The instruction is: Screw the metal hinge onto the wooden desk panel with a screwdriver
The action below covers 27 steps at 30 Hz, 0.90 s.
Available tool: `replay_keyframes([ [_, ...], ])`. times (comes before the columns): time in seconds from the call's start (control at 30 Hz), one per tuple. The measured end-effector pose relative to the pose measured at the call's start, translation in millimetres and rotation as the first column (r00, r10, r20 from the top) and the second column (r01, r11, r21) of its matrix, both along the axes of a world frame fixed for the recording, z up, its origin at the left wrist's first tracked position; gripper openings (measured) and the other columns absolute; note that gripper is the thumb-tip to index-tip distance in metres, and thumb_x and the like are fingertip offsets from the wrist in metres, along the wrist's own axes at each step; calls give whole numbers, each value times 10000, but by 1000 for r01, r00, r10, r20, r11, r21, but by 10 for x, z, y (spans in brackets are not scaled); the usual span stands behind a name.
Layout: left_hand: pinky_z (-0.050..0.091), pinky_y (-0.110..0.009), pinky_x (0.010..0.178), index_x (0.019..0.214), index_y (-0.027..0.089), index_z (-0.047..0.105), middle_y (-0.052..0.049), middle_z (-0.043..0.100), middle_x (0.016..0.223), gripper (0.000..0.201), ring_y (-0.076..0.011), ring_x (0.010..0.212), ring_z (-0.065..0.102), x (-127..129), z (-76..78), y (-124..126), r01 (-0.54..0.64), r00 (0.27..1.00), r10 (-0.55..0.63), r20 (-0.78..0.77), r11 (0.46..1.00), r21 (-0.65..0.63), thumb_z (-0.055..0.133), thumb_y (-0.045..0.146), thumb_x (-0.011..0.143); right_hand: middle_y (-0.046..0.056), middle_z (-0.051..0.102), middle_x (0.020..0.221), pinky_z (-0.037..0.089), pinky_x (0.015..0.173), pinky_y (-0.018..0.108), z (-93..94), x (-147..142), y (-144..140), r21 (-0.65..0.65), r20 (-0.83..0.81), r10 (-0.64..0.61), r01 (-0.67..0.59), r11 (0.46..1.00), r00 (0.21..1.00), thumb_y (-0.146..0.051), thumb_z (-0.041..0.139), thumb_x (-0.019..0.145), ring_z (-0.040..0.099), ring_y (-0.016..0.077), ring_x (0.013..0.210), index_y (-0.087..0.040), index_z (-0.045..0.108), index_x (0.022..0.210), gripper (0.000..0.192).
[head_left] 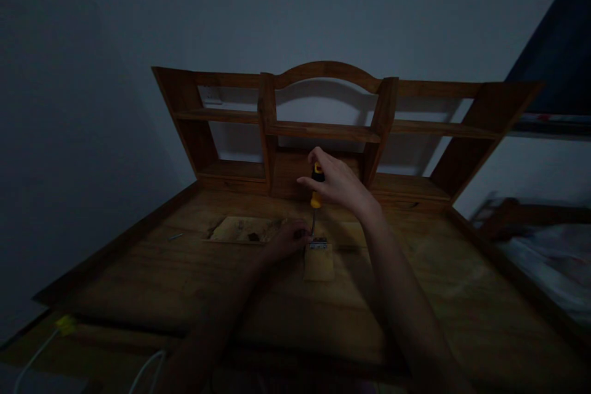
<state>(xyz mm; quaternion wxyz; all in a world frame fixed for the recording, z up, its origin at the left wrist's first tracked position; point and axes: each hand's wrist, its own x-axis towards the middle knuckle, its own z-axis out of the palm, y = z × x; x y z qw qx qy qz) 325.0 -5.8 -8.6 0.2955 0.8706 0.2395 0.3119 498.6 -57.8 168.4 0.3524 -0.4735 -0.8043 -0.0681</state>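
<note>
My right hand [339, 181] is wrapped round the yellow and black handle of a screwdriver [316, 200], which stands nearly upright. Its shaft points down at a metal hinge [318, 244] along the far edge of a small wooden block [318, 265]. Low beside the screwdriver's tip, my left hand [295, 235] has its fingers drawn together at the hinge's left end. What those fingers pinch, if anything, is too small and dark to make out. Behind the hands a longer wooden board [244, 229] with dark marks lies flat.
All this rests on a wooden desk top [138, 277]. A wooden shelf unit [323, 130] stands along its back against the wall. A small thin metal piece [175, 236] lies at the left. White cable [148, 366] and a yellow object [66, 324] are at the front left.
</note>
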Motion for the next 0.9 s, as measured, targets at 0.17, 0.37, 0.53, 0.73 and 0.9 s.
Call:
replay_keyframes([
  [0.17,445,-271,785,886,168,659,-20,644,890,150,-170,846,577,13,-25,16,-1,1000,1,-10,999,-40,622,313,867,72,554,1128,421,807,369,23,1,-7,-19,0,22,-22,1000,1000,-258,506,797,550,236,970,-242,412,1075,294],
  [0.37,447,-268,783,918,181,674,-16,645,897,158,-165,846,579,8,-38,20,0,1000,-1,-21,999,-45,606,320,885,65,578,1078,414,814,375,20,29,-24,-38,16,-41,41,998,999,-320,508,830,564,238,935,-240,416,1079,278],
  [0.53,447,-287,817,889,177,677,-25,648,914,179,-185,886,574,4,7,-2,-28,999,27,-42,999,-43,626,347,869,63,556,1098,415,800,361,31,25,-23,-16,25,-45,46,999,999,-275,506,806,559,229,922,-243,414,1068,279],
  [0.73,440,-267,773,888,172,671,-20,644,890,188,-170,843,576,8,6,-6,-27,999,25,-36,999,-46,623,353,872,72,538,1114,416,786,359,53,22,-63,-47,35,-46,48,998,998,-300,526,804,557,227,898,-237,433,1066,285],
  [0.9,442,-261,756,885,168,667,-18,641,884,176,-165,825,575,8,3,-2,-39,998,38,-42,999,-33,634,340,863,43,581,980,401,799,353,29,55,-18,-9,86,-65,66,998,994,-366,500,878,563,221,888,-237,477,990,173],
])
